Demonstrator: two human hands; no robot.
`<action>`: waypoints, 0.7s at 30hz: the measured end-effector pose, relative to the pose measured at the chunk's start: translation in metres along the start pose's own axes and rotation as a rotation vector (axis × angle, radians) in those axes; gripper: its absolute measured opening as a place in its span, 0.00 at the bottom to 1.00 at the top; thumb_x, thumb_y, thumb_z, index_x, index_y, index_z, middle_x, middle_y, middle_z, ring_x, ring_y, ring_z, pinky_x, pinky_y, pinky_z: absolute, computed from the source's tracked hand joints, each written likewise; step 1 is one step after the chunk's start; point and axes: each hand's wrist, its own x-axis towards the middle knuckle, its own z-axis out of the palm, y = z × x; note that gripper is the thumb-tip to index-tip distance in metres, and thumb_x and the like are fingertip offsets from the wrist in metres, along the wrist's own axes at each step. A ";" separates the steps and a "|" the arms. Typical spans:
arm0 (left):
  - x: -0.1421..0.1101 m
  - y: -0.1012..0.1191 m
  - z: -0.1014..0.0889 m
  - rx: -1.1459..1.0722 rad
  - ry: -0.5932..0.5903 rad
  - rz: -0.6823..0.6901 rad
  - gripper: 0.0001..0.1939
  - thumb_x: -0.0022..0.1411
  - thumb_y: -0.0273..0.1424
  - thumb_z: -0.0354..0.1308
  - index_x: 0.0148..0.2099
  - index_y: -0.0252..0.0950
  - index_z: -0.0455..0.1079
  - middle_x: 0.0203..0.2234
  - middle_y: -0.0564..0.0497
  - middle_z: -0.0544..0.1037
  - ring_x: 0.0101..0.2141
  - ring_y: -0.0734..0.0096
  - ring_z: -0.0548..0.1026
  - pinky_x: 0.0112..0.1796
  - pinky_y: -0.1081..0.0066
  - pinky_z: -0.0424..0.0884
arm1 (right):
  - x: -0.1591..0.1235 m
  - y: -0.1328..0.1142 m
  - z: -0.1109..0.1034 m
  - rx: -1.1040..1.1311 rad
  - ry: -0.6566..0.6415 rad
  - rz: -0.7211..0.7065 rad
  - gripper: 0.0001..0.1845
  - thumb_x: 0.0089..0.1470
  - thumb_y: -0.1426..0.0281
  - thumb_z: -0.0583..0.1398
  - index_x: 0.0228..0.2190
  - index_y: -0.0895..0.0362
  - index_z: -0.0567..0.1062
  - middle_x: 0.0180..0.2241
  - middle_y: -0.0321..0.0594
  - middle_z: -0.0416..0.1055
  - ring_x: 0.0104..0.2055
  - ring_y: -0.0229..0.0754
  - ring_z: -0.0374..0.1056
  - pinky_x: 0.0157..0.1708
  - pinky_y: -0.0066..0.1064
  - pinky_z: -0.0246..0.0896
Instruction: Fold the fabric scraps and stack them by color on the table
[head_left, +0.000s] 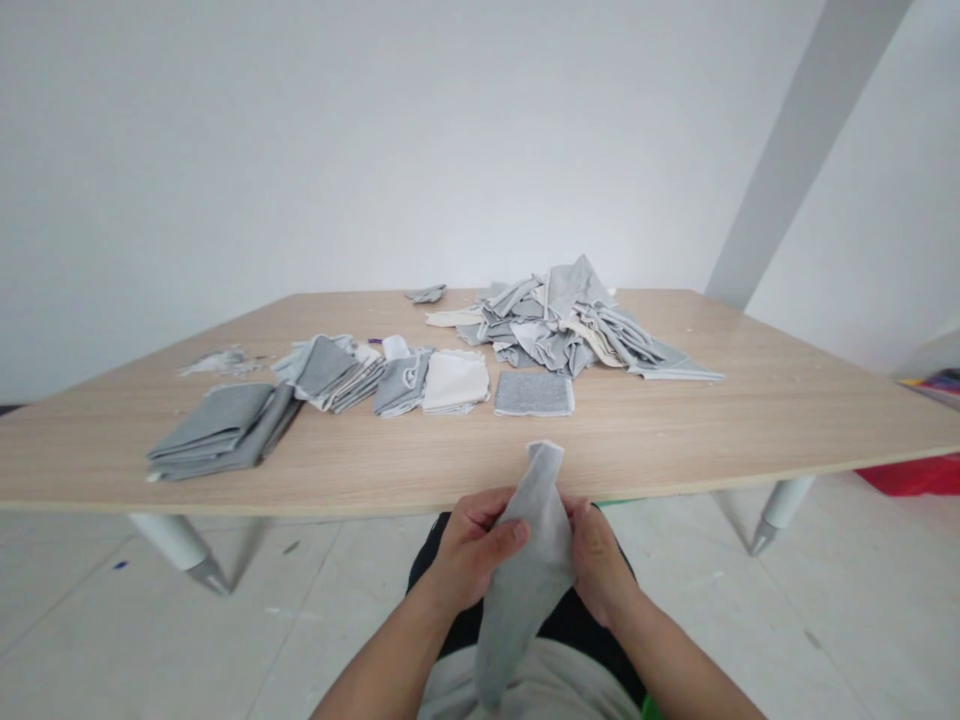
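Note:
A long piece of light grey fabric [534, 560] hangs between my hands over my lap, just in front of the table edge. My left hand [480, 545] grips its left side, with the thumb laid across the front. At its right side my right hand [596, 560] pinches the cloth; some of those fingertips are hidden behind it. The fabric's narrow upper end, with a whitish edge, points toward the table. Beyond it lies a flat folded grey cloth [534, 394], beside a cream folded stack [456, 381].
A heap of crumpled grey and cream fabric [555, 325] covers the table's back middle. Folded grey cloths [217, 430] sit at front left, near more folded pieces [330, 372] and white scraps [221, 361]. A small grey piece [426, 294] lies at the back edge.

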 end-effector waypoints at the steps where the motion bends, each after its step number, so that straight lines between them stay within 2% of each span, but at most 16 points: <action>1: -0.001 0.001 -0.001 0.043 -0.017 0.000 0.13 0.56 0.38 0.61 0.36 0.31 0.73 0.25 0.51 0.71 0.25 0.73 0.66 0.27 0.74 0.61 | 0.003 0.000 -0.006 -0.071 0.090 -0.121 0.38 0.51 0.40 0.51 0.50 0.55 0.71 0.43 0.49 0.73 0.41 0.51 0.71 0.39 0.42 0.66; 3: -0.002 0.003 -0.002 0.198 -0.041 0.016 0.12 0.58 0.37 0.59 0.35 0.31 0.73 0.22 0.54 0.68 0.23 0.76 0.62 0.26 0.75 0.58 | 0.009 -0.002 -0.018 -0.236 0.240 -0.386 0.47 0.43 0.36 0.55 0.56 0.53 0.64 0.52 0.50 0.67 0.48 0.53 0.67 0.45 0.45 0.64; 4: -0.002 0.004 -0.002 0.298 -0.061 0.029 0.12 0.60 0.37 0.57 0.34 0.31 0.73 0.20 0.55 0.66 0.23 0.77 0.60 0.25 0.75 0.57 | 0.011 -0.004 -0.024 -0.309 0.258 -0.487 0.51 0.39 0.36 0.57 0.58 0.52 0.62 0.55 0.50 0.64 0.52 0.55 0.64 0.49 0.46 0.61; 5: -0.002 0.006 0.000 0.398 -0.091 0.041 0.13 0.61 0.37 0.56 0.33 0.31 0.73 0.20 0.55 0.65 0.22 0.77 0.60 0.25 0.75 0.56 | 0.012 -0.007 -0.028 -0.364 0.224 -0.542 0.53 0.37 0.35 0.57 0.59 0.53 0.60 0.57 0.51 0.61 0.55 0.57 0.61 0.52 0.48 0.57; 7: 0.000 0.009 0.006 0.555 -0.157 0.072 0.13 0.62 0.36 0.54 0.33 0.32 0.74 0.20 0.55 0.67 0.24 0.76 0.62 0.27 0.75 0.57 | 0.012 -0.010 -0.031 -0.426 0.060 -0.558 0.52 0.37 0.36 0.58 0.58 0.54 0.62 0.56 0.51 0.62 0.57 0.58 0.59 0.57 0.50 0.51; 9: 0.002 0.010 0.012 0.647 -0.186 0.110 0.13 0.63 0.34 0.53 0.35 0.33 0.75 0.23 0.53 0.71 0.26 0.74 0.65 0.29 0.74 0.60 | 0.009 -0.010 -0.027 -0.472 -0.043 -0.521 0.44 0.42 0.41 0.61 0.54 0.54 0.67 0.53 0.50 0.66 0.56 0.57 0.61 0.60 0.51 0.46; 12: 0.004 0.008 0.014 0.753 -0.163 0.165 0.11 0.63 0.33 0.53 0.34 0.34 0.75 0.25 0.52 0.74 0.28 0.72 0.69 0.31 0.74 0.62 | 0.004 -0.008 -0.019 -0.538 0.012 -0.539 0.33 0.45 0.51 0.65 0.50 0.53 0.70 0.53 0.48 0.67 0.59 0.57 0.57 0.61 0.52 0.42; 15: 0.002 0.002 0.011 0.817 -0.194 0.162 0.11 0.62 0.33 0.55 0.32 0.34 0.76 0.22 0.53 0.72 0.25 0.73 0.68 0.29 0.75 0.60 | 0.001 -0.011 -0.017 -0.547 0.054 -0.583 0.40 0.42 0.51 0.67 0.54 0.53 0.66 0.56 0.49 0.63 0.63 0.58 0.50 0.62 0.53 0.38; 16: 0.001 0.000 0.009 0.825 -0.212 0.159 0.11 0.62 0.33 0.55 0.33 0.35 0.76 0.22 0.53 0.71 0.25 0.74 0.67 0.28 0.75 0.59 | 0.000 -0.012 -0.018 -0.549 0.048 -0.589 0.42 0.42 0.50 0.66 0.56 0.53 0.64 0.57 0.49 0.62 0.63 0.58 0.51 0.63 0.54 0.35; 18: -0.001 -0.005 0.007 0.831 -0.226 0.164 0.11 0.62 0.32 0.55 0.34 0.35 0.77 0.21 0.53 0.70 0.24 0.74 0.67 0.27 0.76 0.59 | 0.001 -0.012 -0.020 -0.555 0.019 -0.593 0.44 0.43 0.50 0.66 0.58 0.52 0.60 0.54 0.48 0.66 0.58 0.56 0.60 0.63 0.55 0.29; 20: -0.002 -0.008 0.006 0.838 -0.202 0.181 0.11 0.62 0.32 0.54 0.32 0.35 0.76 0.21 0.53 0.69 0.24 0.74 0.66 0.26 0.76 0.58 | 0.002 -0.009 -0.024 -0.581 0.017 -0.626 0.37 0.44 0.52 0.66 0.53 0.51 0.64 0.42 0.42 0.71 0.45 0.50 0.69 0.63 0.55 0.28; 21: -0.003 -0.009 0.006 0.844 -0.184 0.188 0.12 0.63 0.32 0.54 0.30 0.35 0.75 0.20 0.53 0.68 0.23 0.74 0.66 0.26 0.75 0.57 | 0.002 -0.007 -0.027 -0.607 0.026 -0.645 0.31 0.44 0.54 0.67 0.48 0.50 0.67 0.36 0.37 0.72 0.38 0.46 0.70 0.63 0.55 0.29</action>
